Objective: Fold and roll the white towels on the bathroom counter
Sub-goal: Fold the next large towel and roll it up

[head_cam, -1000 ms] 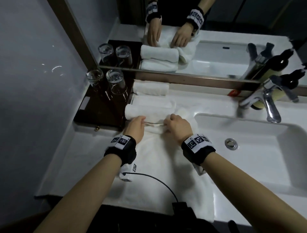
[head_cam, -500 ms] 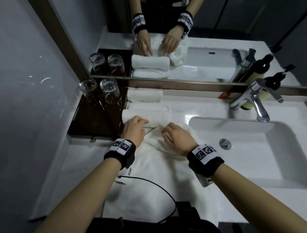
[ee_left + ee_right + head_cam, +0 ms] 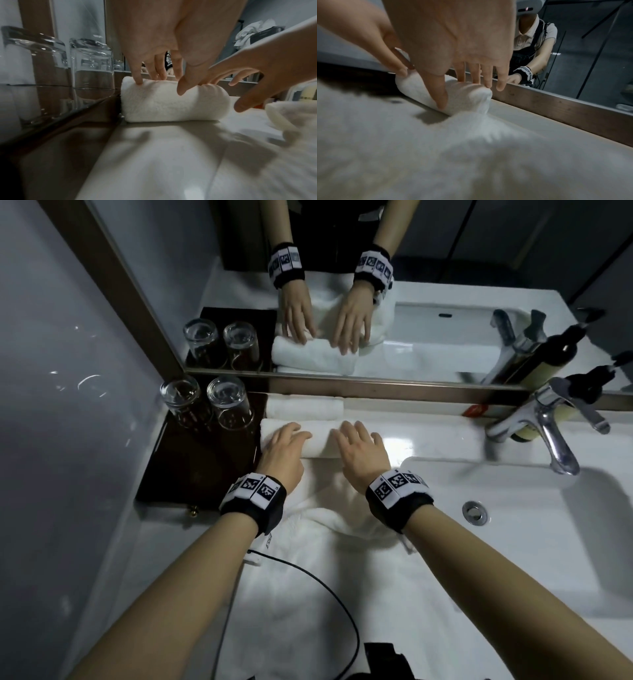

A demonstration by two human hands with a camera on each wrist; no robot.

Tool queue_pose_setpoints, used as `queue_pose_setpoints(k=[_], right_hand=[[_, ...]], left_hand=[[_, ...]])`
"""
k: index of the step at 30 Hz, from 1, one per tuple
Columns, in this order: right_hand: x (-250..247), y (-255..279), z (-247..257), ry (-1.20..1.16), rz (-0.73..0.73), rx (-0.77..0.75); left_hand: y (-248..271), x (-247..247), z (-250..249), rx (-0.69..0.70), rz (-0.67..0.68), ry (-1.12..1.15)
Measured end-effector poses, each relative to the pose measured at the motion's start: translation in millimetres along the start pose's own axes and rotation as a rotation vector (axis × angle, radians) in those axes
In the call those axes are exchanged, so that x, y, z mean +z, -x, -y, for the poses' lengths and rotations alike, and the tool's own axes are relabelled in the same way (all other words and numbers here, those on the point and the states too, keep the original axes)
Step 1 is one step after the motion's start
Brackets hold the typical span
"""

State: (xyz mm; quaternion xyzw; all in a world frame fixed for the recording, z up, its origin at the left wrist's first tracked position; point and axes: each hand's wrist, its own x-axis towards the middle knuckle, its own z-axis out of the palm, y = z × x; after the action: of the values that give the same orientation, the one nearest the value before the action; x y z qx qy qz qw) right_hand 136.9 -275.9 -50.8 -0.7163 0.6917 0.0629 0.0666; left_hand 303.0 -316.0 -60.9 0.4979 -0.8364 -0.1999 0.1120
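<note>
A rolled white towel (image 3: 320, 441) (image 3: 171, 102) (image 3: 458, 94) lies across the counter beside the dark tray. My left hand (image 3: 284, 445) (image 3: 159, 81) rests on its left half with straight fingers spread. My right hand (image 3: 359, 445) (image 3: 467, 86) presses its right half the same way, fingers straight, thumb against the near side. Behind it, by the mirror, lies a second rolled towel (image 3: 305, 409). A large white towel (image 3: 335, 570) lies flat and rumpled under my forearms, reaching to the counter's front edge.
A dark wooden tray (image 3: 191, 467) at the left carries two upturned glasses (image 3: 205, 405). The sink basin (image 3: 534, 529) and chrome tap (image 3: 551, 436) are on the right, a dark pump bottle (image 3: 548, 419) behind. A black cable (image 3: 329, 597) crosses the flat towel.
Both hands have moved from the flat towel's far edge onto the rolled towel and flattened their fingers on it. The head view has shifted closer and lower.
</note>
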Motion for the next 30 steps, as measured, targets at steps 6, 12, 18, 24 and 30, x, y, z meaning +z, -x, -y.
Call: queue_pose_setpoints(k=[6,12,18,24,30], right_hand=[[2,-24,-5,0.066,0.008,0.018],[5,-40,-7,0.055,-0.017,0.029],[1,-50,-21,-0.18,0.015,-0.014],[-3,-56,-26,-0.284,-0.051,0.02],[-2,-56,-23,-0.292,-0.056,0.035]], left_hand=[[-20,1,10,0.021,0.001,-0.094],[-30,2,10,-0.024,-0.009,-0.267],[-44,-5,3,-0.058,0.036,-0.335],[-54,-13,-5,-0.081,0.092,-0.35],[-47,1,-11,-0.014,0.032,-0.462]])
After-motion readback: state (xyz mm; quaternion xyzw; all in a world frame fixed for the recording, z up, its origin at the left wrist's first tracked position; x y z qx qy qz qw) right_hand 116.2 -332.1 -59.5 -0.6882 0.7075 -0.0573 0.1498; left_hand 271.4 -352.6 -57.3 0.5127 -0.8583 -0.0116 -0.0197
